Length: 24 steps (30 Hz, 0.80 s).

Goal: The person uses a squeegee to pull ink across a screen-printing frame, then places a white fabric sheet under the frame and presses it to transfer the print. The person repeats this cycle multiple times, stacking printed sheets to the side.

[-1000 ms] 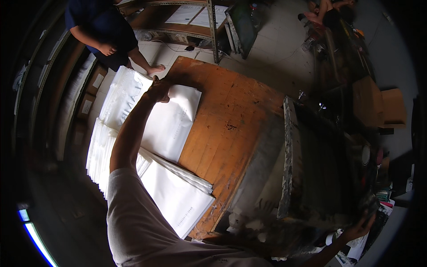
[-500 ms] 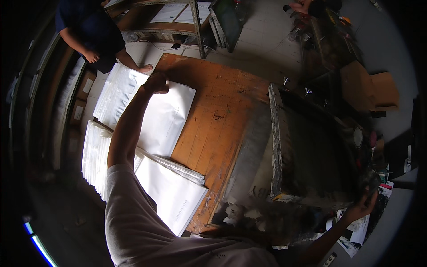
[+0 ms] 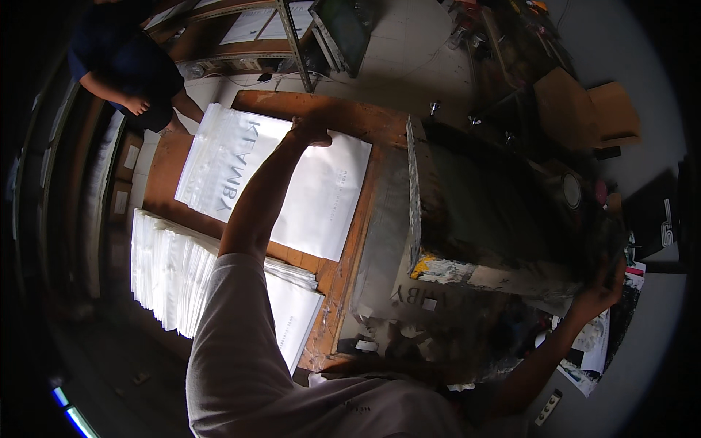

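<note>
My left hand [image 3: 312, 134] is closed on the far edge of a white plastic bag [image 3: 321, 193] with dark lettering, which lies flat on the orange-brown wooden table [image 3: 350, 117]. Nearer me, a thick stack of similar white bags [image 3: 171, 274] is fanned out under my left forearm. To the right, a dark screen-printing frame [image 3: 447, 271] with paint-smeared edges is tilted up above a grey printing surface [image 3: 376, 241]. My right hand [image 3: 602, 292] grips the frame near its right front corner, though shadow partly hides the fingers.
A person in dark clothes [image 3: 124, 62] stands at the far left beside shelving [image 3: 106, 160]. Metal racks [image 3: 292, 44] stand beyond the table. An open cardboard box [image 3: 573, 109] and cluttered equipment are at the far right. Papers [image 3: 588, 354] lie below my right hand.
My left hand has moved right with the bag, drawing it across the table toward the frame. The frame's near edge appears higher, with more of the lettered surface beneath it showing.
</note>
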Each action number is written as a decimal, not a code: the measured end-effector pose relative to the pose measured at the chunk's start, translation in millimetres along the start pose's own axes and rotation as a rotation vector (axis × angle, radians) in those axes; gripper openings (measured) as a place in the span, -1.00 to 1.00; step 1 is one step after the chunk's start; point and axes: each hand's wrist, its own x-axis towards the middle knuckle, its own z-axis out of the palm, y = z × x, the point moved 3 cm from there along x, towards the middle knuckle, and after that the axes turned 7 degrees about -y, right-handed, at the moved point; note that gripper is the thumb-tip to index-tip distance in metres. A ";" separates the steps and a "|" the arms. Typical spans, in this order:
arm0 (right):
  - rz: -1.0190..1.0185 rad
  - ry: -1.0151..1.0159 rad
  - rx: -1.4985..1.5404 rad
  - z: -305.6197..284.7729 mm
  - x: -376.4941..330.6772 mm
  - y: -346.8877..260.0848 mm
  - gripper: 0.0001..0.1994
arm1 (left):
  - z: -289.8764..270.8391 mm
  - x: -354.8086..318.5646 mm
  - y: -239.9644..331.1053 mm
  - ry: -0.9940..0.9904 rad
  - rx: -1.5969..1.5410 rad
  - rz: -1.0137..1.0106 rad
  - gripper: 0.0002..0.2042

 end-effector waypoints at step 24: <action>-0.088 -0.067 -0.167 1.4 6.4 -0.9 -0.60 | 6.9 -60.1 -89.8 0.666 -0.144 -0.679 -0.14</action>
